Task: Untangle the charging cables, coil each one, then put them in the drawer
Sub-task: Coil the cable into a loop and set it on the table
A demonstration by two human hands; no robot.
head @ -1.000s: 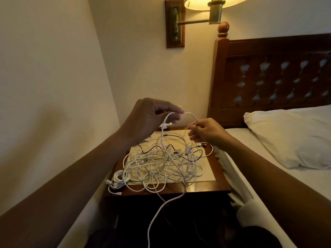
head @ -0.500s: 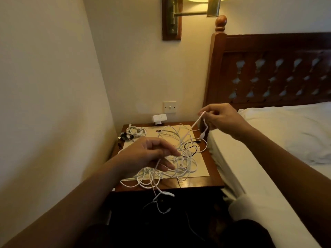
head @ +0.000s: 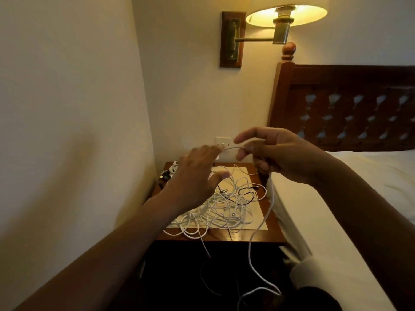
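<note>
- The right hand [head: 277, 153] is raised above the back right corner of the nightstand [head: 224, 238] and grips a white cable [head: 272, 198].
- Its lower fingers are curled around the cable. The forefinger sticks out to the left, and the thumb lies just below the cable's short arch.
- From the underside of this hand the cable hangs past the front edge of the nightstand, beside the bed [head: 336, 232]. It ends in loose bends in the dark area below.
- The left hand [head: 197, 176] hovers above the left half of the nightstand, with its back toward the camera.
- Its fingers are extended and slightly spread, and the thumb is held apart below them. The fingertips meet the arch of the white cable between the two hands.
- A tangle of cables [head: 224, 207], mostly white with some black strands, lies on a pale sheet [head: 258, 222] on the nightstand top. A few loops hang over the front edge.
- A small bundle of cables [head: 171, 169] lies at the back left corner of the nightstand, apart from the tangle.
- A wall switch plate [head: 223, 142] is behind the hands. A lit wall lamp [head: 286, 17] is above, and a carved wooden headboard [head: 348, 104] is to the right.
</note>
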